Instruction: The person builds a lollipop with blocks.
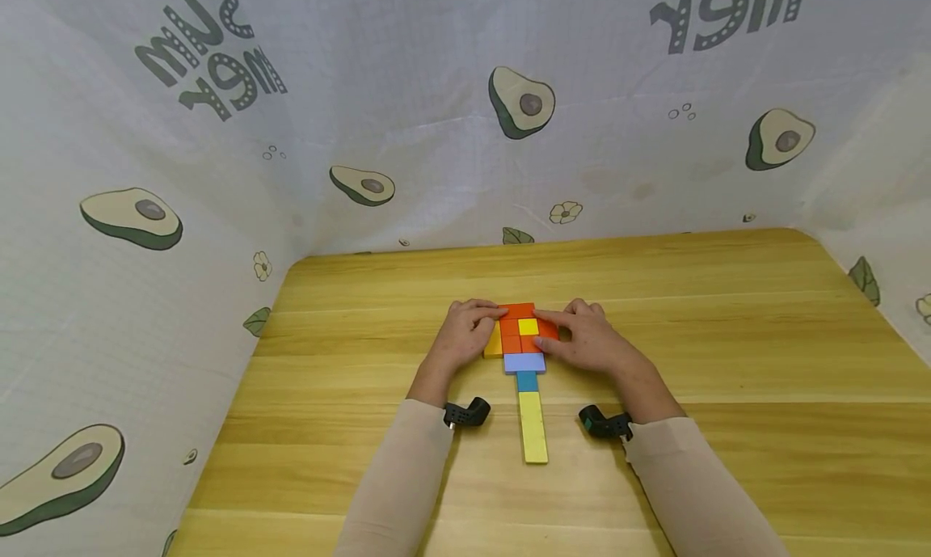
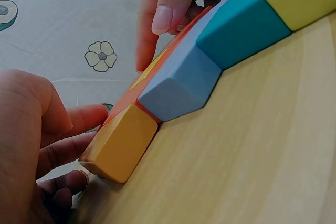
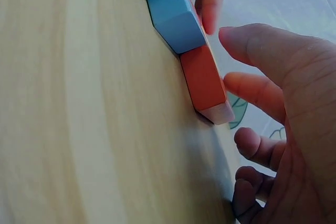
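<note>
Both hands press in on the flat cluster of orange wooden blocks (image 1: 520, 328) mid-bench: left hand (image 1: 465, 335) and right hand (image 1: 585, 339) flat, grasping nothing. Uneven squeezing could buckle the rows

counter (image 1: 727, 339): light wood planks, rounded far corners | backdrop cloth (image 1: 436, 120): white, wraps three sides, printed with avocados, flowers, leaves, grey lettering | light: even, soft
</note>
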### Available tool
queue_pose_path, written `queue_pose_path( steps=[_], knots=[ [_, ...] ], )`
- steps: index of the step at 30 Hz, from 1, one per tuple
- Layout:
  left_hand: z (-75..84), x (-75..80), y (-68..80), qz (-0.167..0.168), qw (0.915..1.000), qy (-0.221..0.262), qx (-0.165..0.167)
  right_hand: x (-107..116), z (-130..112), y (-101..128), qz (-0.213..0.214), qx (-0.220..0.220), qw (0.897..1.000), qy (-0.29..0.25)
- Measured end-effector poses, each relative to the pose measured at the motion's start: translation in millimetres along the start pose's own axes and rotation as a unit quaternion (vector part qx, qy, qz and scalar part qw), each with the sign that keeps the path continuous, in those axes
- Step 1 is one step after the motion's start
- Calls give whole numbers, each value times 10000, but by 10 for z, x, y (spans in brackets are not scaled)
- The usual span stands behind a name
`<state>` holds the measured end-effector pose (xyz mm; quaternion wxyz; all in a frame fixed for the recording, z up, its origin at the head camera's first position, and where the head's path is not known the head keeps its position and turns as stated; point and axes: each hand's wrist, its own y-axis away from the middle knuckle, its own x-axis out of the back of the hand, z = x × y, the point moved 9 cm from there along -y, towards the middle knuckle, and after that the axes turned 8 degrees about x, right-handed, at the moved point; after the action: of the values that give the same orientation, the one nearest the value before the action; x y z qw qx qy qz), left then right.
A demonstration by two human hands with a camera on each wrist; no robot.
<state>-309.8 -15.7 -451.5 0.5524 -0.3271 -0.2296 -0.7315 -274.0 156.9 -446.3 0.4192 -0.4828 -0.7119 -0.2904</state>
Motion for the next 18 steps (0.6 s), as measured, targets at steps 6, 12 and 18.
queue_pose_path(
  steps=[6,12,18],
  knots=[
    [-17,8,-5,86,10000,28,-26,1,-6,-6,-34,-3,10000,-37],
    [-44,42,-15,266,9992,304,-35,9,21,-15,-1,-41,9998,-210],
    [-109,97,8,508,9933,1035,50,58,141,18,46,-208,9974,-684]
  ],
)
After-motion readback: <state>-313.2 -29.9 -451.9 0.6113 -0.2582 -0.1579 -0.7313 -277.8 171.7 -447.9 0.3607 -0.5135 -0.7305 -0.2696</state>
